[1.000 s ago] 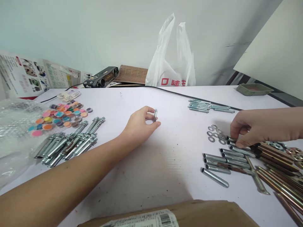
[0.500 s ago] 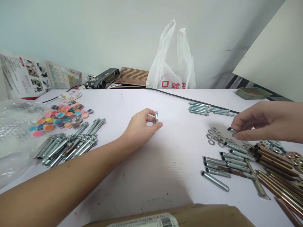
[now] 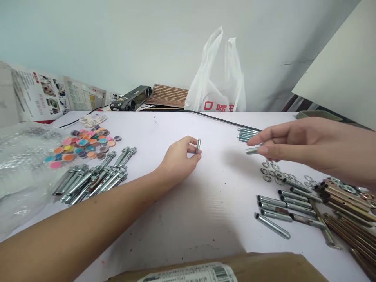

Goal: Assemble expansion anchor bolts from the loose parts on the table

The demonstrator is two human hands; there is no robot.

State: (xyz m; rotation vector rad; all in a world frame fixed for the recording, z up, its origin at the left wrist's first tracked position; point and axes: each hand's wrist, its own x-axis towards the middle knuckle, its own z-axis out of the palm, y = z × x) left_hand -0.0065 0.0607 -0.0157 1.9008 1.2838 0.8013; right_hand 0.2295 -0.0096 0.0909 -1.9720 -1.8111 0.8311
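Near the middle of the table, my left hand (image 3: 178, 159) pinches a silver bolt (image 3: 198, 145) that stands nearly upright. My right hand (image 3: 305, 147) grips a short silver metal sleeve (image 3: 252, 150) between thumb and fingers, held level above the table at the right. The two pieces are apart. Behind and partly under the right hand lie several silver bolts (image 3: 245, 135). In front of it, flat washers (image 3: 266, 172) are scattered, and several loose sleeves (image 3: 273, 225) lie nearer to me.
Assembled expansion bolts (image 3: 95, 178) are heaped at left, beside colourful discs (image 3: 85, 145) and clear plastic wrap (image 3: 26, 168). Brass-coloured rods (image 3: 349, 235) and nuts lie far right. A white bag (image 3: 216, 86) stands behind the table; a brown package (image 3: 258, 270) is at the front edge.
My right hand has carried the sleeve leftward from above the washers, towards my left hand. My left hand keeps its pinch on the bolt. The view has shifted slightly.
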